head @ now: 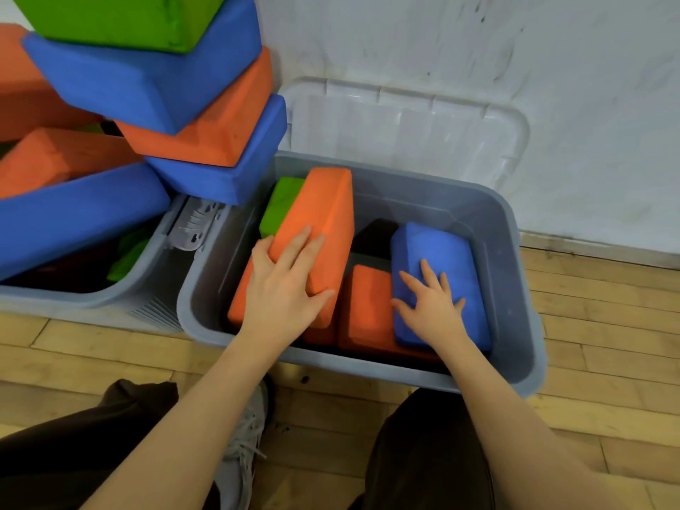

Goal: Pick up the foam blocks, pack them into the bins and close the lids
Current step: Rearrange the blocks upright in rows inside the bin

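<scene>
My left fingers (298,248) lie straight and spread flat on the big orange block (312,230), thumb off its near right edge; they press it, they don't clutch it. My right fingers (428,274) are likewise splayed, pressing down on the blue block (441,252), with nothing gripped.

Both blocks sit inside the grey bin (530,325). The orange one is tilted, leaning over a green block (281,204) at the far left; the blue one rests partly on a lower orange block (364,303).

I judge this as the packing step: I'm seating blocks down. Next I'd need to push the tilted orange block level so nothing rides above the rim, then fetch more from the heap of blocks (154,86) piled on the left bin (73,296). The clear lid (404,123) leans against the wall behind, not yet closed.
</scene>
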`<state>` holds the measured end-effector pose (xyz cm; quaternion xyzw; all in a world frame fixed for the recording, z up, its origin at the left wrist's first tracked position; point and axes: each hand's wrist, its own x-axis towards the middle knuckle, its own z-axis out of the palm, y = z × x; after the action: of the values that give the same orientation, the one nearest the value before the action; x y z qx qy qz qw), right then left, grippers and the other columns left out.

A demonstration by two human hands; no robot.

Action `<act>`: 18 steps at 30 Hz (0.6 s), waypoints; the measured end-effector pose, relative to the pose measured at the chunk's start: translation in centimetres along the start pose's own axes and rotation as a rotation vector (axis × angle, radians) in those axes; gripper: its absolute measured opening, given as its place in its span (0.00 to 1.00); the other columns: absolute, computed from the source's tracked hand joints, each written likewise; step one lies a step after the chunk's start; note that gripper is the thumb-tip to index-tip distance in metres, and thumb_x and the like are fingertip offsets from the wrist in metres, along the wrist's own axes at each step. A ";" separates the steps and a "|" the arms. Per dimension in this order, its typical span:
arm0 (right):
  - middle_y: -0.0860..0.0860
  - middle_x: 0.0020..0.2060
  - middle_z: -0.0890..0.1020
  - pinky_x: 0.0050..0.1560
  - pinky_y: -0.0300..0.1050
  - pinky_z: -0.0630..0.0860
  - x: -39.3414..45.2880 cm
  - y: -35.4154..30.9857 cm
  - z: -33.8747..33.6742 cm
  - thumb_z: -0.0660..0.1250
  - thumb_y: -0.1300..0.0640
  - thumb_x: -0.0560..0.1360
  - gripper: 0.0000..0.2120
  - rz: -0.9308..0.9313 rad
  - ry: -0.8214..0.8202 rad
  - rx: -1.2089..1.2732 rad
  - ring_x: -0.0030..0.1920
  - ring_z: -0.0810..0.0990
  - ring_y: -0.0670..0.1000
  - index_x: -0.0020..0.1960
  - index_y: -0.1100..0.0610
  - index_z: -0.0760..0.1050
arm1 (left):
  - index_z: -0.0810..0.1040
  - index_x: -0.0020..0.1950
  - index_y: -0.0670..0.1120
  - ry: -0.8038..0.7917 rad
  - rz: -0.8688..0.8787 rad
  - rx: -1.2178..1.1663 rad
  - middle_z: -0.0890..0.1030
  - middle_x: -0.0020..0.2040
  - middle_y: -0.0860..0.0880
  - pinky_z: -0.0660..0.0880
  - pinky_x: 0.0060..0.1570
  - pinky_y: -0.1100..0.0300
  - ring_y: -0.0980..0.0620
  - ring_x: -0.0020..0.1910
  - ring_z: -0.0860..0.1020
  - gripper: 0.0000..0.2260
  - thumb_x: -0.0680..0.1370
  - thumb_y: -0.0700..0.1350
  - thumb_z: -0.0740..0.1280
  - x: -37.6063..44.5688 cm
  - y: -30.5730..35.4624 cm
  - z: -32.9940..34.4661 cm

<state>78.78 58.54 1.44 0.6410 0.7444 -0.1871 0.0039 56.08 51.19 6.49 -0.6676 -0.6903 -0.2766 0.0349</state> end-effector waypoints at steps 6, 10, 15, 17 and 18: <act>0.49 0.77 0.42 0.67 0.73 0.52 -1.0 0.8 -0.4 0.67 0.44 0.73 0.38 -0.039 -0.037 0.034 0.75 0.44 0.60 0.75 0.41 0.49 | 0.71 0.69 0.48 0.055 -0.033 -0.107 0.70 0.69 0.49 0.75 0.49 0.44 0.33 0.61 0.67 0.37 0.62 0.51 0.79 0.4 1.4 -1.1; 0.45 0.76 0.52 0.71 0.56 0.58 -2.7 -1.3 -2.1 0.65 0.36 0.71 0.36 -0.323 0.057 0.491 0.75 0.50 0.45 0.73 0.34 0.51 | 0.70 0.69 0.48 0.137 -0.074 -0.223 0.69 0.70 0.50 0.65 0.59 0.55 0.38 0.62 0.66 0.35 0.65 0.59 0.72 0.3 2.4 -1.8; 0.46 0.76 0.51 0.60 0.24 0.59 -4.7 -6.1 -6.3 0.75 0.47 0.68 0.41 -0.573 0.167 0.690 0.65 0.51 0.23 0.72 0.36 0.54 | 0.70 0.69 0.49 0.238 -0.137 -0.336 0.70 0.70 0.50 0.55 0.64 0.66 0.43 0.64 0.66 0.34 0.66 0.58 0.73 2.7 4.5 -5.7; 0.52 0.75 0.55 0.59 0.21 0.59 -4.7 -7.3 -8.3 0.72 0.52 0.71 0.35 -0.599 0.305 0.744 0.67 0.54 0.26 0.71 0.41 0.58 | 0.70 0.69 0.48 0.291 -0.121 -0.350 0.71 0.69 0.48 0.58 0.63 0.64 0.44 0.64 0.68 0.33 0.67 0.59 0.71 4.2 5.5 -8.0; 0.53 0.75 0.57 0.61 0.22 0.60 -4.6 -7.9 -9.5 0.71 0.52 0.72 0.32 -0.609 0.348 0.757 0.69 0.57 0.31 0.71 0.42 0.60 | 0.71 0.69 0.47 0.323 -0.094 -0.337 0.72 0.68 0.48 0.59 0.63 0.63 0.44 0.63 0.69 0.33 0.68 0.61 0.69 4.9 5.8 -9.2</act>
<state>74.28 55.97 13.58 0.3735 0.7669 -0.3267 -0.4071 58.07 51.43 18.29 -0.5783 -0.6502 -0.4923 0.0198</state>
